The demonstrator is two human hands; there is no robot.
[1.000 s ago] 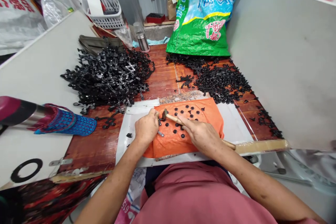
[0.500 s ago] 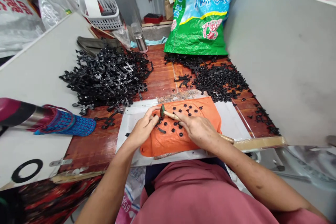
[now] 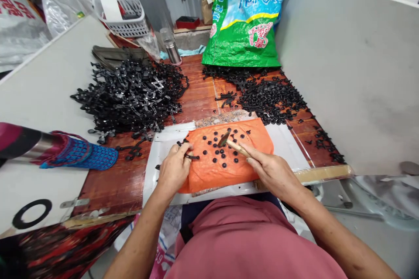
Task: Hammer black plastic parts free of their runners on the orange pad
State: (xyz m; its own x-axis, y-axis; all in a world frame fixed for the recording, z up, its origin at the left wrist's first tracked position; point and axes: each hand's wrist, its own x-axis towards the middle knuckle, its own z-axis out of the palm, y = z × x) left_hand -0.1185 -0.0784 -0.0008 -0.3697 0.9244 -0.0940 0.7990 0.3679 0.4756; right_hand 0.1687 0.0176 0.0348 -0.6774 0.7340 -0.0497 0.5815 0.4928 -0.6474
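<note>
Gripping the hammer (image 3: 235, 144) in our right hand (image 3: 273, 170), we pinch a strip (image 3: 193, 157) in our left hand (image 3: 175, 168) at the cloth's (image 3: 212, 178) left edge; heap (image 3: 134, 96) looks done, studs (image 3: 223, 155) remain.

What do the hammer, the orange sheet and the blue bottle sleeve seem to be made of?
Hammer: dark head with a dull sheen, likely metal; pale tan handle, probably wood.
Orange sheet: thin, creased, mostly matt; cloth or plastic, unclear.
Blue bottle sleeve: textured mesh pattern, likely knitted or woven cord.
</note>
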